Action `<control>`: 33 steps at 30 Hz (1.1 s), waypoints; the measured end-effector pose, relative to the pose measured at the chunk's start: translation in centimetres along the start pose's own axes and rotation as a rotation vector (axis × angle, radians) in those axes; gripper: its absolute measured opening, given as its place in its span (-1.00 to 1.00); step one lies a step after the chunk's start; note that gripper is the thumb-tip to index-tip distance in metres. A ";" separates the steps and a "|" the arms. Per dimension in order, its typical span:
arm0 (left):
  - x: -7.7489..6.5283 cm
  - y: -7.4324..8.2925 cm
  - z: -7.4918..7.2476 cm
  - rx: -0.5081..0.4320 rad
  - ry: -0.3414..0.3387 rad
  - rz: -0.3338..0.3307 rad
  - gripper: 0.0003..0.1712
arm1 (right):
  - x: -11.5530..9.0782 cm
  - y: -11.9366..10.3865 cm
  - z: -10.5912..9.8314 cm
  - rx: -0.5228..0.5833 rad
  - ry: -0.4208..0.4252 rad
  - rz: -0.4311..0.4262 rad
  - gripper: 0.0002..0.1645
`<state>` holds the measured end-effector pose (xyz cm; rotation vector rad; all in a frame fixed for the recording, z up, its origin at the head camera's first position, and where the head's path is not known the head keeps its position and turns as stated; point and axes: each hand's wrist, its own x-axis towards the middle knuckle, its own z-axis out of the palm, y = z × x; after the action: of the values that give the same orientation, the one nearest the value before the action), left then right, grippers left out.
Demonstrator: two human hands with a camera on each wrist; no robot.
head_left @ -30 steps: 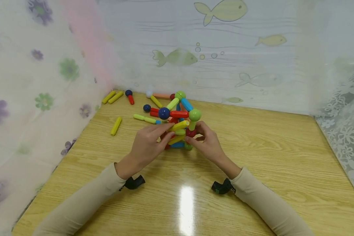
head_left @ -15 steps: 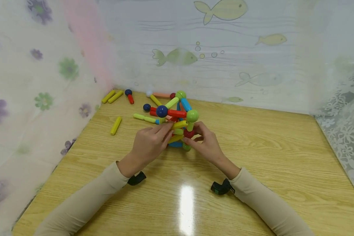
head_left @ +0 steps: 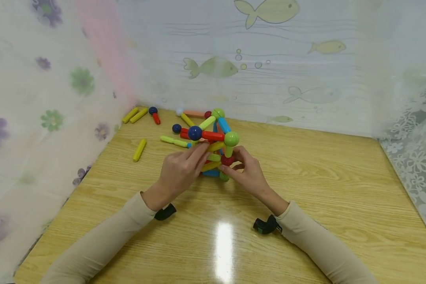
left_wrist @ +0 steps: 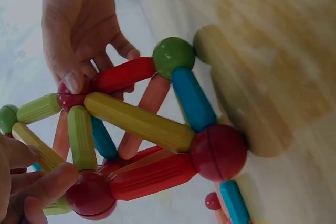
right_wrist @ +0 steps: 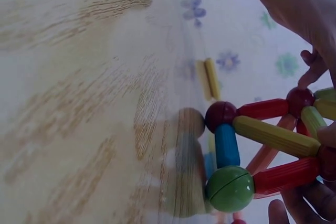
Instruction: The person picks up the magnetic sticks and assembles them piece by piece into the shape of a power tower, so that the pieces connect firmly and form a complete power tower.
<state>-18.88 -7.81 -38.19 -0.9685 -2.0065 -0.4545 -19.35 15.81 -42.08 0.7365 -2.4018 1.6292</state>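
Note:
A framework of magnetic rods and balls [head_left: 213, 136] stands on the wooden table, held between both hands. My left hand [head_left: 180, 170] pinches a yellow magnetic rod [head_left: 215, 146] on the framework's near side, below a red rod [head_left: 213, 136]. In the left wrist view its fingers [left_wrist: 50, 184] lie along this rod, one fingertip right at a lower dark red ball [left_wrist: 92, 195]. My right hand [head_left: 248, 171] grips a dark red ball [head_left: 227, 160] at the framework's right side, its thumb pressed on the ball. The left hand hides part of the framework's left side.
Loose yellow rods [head_left: 139, 150] lie at the left, two of them near the back corner. A blue ball with a red rod [head_left: 156, 118] and a light green rod chain [head_left: 174, 141] lie close to the framework. Patterned cloth [head_left: 305, 71] hangs behind the table.
The framework has shifted slightly left. The left hand has moved the pinched yellow rod up and inward, so its right end, which faced outward, now sits below the green ball. The right hand keeps its grip.

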 end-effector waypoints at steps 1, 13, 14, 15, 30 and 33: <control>0.1 0.0 0.0 -0.003 0.006 0.004 -0.58 | 0.0 0.0 0.0 -0.001 0.000 -0.003 -0.49; -0.6 -1.4 -0.4 -0.176 0.127 -0.111 -0.77 | 0.4 -0.8 -0.6 -0.054 0.223 -0.224 -0.28; -0.9 -1.7 -0.4 -0.205 0.119 -0.167 -0.73 | 0.6 -1.0 -0.7 -0.060 0.246 -0.278 -0.25; -1.0 -1.9 -0.3 -0.240 0.102 -0.221 -0.69 | 0.8 -1.2 -0.8 -0.069 0.266 -0.335 -0.25; -2.2 -3.3 0.1 -0.679 -0.216 -0.570 -0.77 | 2.4 -3.3 -0.7 -0.114 0.350 -0.586 -0.60; -2.2 -3.5 0.1 -0.705 -0.224 -0.586 -0.77 | 2.3 -3.3 -0.8 -0.105 0.328 -0.554 -0.56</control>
<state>-20.91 -11.02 -39.96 -0.8262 -2.3753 -1.5039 -19.96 14.90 -38.13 0.9251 -1.8241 1.2697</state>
